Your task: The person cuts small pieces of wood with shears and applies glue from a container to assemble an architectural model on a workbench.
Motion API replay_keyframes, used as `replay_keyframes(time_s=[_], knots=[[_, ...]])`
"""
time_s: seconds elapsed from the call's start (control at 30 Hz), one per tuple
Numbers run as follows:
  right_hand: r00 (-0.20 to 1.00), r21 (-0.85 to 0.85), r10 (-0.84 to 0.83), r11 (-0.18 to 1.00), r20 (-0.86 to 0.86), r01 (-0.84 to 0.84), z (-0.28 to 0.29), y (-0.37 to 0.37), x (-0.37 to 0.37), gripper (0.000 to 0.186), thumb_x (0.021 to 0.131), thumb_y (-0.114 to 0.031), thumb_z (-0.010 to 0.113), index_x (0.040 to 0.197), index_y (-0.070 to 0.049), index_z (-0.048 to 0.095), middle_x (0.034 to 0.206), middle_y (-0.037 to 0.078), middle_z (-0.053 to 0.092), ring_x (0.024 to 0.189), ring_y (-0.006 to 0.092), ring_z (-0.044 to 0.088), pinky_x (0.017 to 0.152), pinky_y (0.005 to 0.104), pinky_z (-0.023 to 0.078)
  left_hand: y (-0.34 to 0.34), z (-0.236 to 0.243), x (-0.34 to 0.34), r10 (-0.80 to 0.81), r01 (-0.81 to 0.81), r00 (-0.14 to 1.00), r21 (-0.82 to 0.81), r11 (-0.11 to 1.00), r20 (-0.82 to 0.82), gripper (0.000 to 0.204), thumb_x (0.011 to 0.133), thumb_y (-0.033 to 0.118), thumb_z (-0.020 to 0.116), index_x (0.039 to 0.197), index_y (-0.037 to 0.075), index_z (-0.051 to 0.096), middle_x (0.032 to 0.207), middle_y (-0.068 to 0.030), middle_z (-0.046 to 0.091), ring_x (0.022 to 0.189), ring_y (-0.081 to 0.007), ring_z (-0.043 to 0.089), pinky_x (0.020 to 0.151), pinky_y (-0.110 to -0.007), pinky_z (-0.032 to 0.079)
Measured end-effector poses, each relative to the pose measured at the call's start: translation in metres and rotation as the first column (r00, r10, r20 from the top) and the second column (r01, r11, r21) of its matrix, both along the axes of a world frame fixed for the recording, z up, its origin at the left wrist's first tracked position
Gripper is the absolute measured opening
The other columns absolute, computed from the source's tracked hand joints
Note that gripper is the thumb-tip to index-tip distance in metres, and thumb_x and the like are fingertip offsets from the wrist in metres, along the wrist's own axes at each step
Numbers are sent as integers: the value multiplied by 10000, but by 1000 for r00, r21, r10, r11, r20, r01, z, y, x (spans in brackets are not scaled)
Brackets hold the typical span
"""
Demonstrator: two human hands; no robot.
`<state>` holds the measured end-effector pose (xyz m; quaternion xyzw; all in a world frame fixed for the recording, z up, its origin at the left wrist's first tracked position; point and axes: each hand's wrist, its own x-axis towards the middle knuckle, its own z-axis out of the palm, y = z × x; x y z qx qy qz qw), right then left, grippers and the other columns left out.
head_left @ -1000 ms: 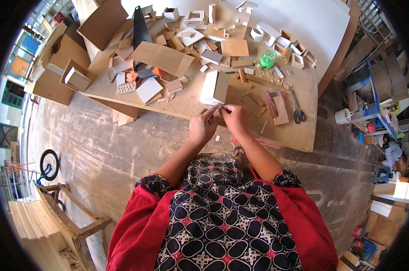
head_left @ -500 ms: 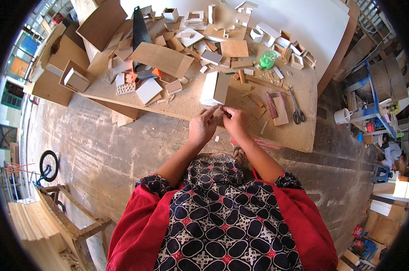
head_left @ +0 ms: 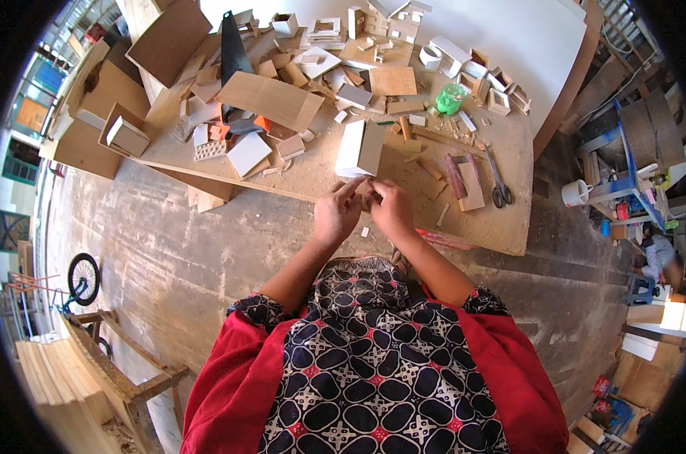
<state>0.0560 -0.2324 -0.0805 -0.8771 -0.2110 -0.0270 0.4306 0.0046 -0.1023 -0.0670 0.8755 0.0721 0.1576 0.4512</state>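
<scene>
My left hand point(head_left: 337, 214) and my right hand point(head_left: 391, 210) meet at the workbench's near edge, fingertips closed together on something small I cannot make out. Just beyond them stands a small white box point(head_left: 350, 151) with a light wooden side. To the right lie a U-shaped wooden piece with reddish sides point(head_left: 474, 194), dark-handled scissors point(head_left: 500, 189) and several thin offcuts point(head_left: 432, 171).
The cluttered workbench point(head_left: 282, 185) holds a handsaw point(head_left: 232, 53), a plywood sheet point(head_left: 271, 97), a green jar point(head_left: 449, 98) and small wooden models point(head_left: 377, 23). A bicycle point(head_left: 82, 278) and timber frame point(head_left: 131, 378) stand left. Another person point(head_left: 656, 257) is at the far right.
My two hands have shifted very slightly down toward my body, fingertips still together. The white box stays in place. The other person at the right has moved a little.
</scene>
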Motion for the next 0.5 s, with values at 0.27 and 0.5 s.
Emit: replay_keyframes(time_s=[0.27, 0.5], knots=[[999, -6, 5, 1000, -40, -5, 0, 2, 0, 279, 748, -45, 662, 1026, -29, 670, 855, 148, 655, 794, 321, 647, 701, 385, 502, 1, 2, 0, -13, 13, 1000, 11, 1000, -28, 371, 769, 48, 589, 1125, 123, 664, 813, -132, 632, 624, -257, 632, 588, -343, 512], [999, 25, 12, 1000, -31, -11, -1, 0, 1, 289, 730, -39, 661, 1019, -38, 667, 861, 151, 651, 793, 327, 644, 696, 393, 502, 1, 2, 0, -29, 28, 999, 33, 999, 28, 383, 766, 45, 591, 1130, 137, 663, 801, -124, 631, 617, -248, 633, 580, -339, 514]])
